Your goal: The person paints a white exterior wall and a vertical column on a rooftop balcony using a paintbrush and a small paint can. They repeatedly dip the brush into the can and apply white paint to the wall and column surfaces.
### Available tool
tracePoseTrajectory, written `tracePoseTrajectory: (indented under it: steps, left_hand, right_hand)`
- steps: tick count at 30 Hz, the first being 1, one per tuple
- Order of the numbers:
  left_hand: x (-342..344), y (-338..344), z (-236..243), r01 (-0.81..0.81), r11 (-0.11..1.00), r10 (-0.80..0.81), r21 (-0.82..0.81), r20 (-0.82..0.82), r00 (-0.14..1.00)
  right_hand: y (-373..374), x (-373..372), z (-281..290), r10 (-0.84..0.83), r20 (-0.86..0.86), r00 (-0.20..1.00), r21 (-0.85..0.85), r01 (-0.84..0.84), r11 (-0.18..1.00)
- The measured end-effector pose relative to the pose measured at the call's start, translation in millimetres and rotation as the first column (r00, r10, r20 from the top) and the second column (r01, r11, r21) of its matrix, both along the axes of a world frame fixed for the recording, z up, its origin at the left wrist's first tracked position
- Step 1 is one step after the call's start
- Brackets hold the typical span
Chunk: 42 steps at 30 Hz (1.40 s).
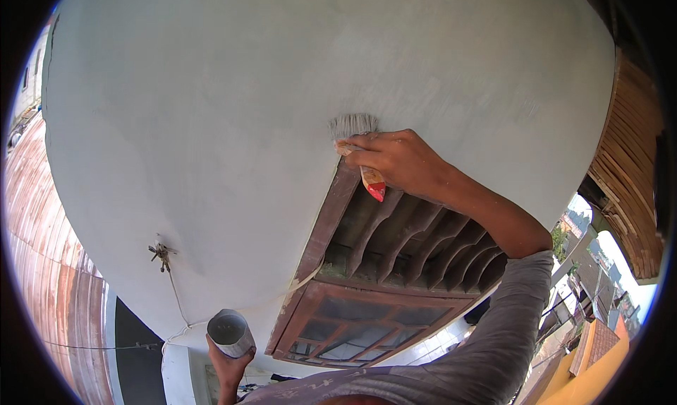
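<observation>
My right hand (405,158) grips a paintbrush (352,125) with grey-stained bristles and a red-tipped wooden handle. The bristles are against the pale grey-white wall (183,87), just above the upper corner of a brown wooden window frame (338,193). Low at the lower middle-left, my left hand (229,366) is closed around a grey cylindrical container (230,331), held open end up with grey liquid inside, beneath the wall's wiring.
Wavy slats (395,246) fill the window's upper part, over glazed panes (352,324). A small fixture (161,253) with cords sticks out of the wall at left. Rusty corrugated sheeting (39,214) lies far left; wooden boards (620,165) and neighbouring roofs (592,341) are at right.
</observation>
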<state>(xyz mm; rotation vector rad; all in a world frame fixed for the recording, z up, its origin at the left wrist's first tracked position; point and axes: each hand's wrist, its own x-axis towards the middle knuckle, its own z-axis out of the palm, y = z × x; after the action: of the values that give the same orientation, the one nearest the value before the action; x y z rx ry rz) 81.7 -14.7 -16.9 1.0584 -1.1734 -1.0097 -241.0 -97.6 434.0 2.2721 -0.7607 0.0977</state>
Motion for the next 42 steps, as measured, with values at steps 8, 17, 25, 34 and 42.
tracePoseTrajectory:
  steps: [8,17,25,34,42]
  left_hand:
    - [-15,-12,1,0.124,0.992,-0.124,-0.036,0.007,0.992]
    - [0,-9,-1,0.11,0.994,-0.11,0.0,0.033,0.993]
    - [0,-18,-67,-0.019,0.981,0.006,0.195,0.066,0.998]
    - [16,-13,-41,-0.028,0.994,0.022,0.11,0.049,0.999]
    - [33,-21,4,0.007,1.0,-0.007,-0.002,0.004,1.0]
  right_hand:
    - [23,-15,216,0.067,0.579,0.812,-0.251,0.099,0.963]
    - [-4,31,-4,-0.21,0.028,0.977,0.382,0.184,0.906]
    - [-32,11,263,0.247,0.557,0.793,-0.373,-0.026,0.927]
    - [-65,75,21,0.147,-0.138,0.979,-0.381,-0.189,0.905]
    - [-55,44,202,0.038,0.574,0.818,0.099,-0.116,0.988]
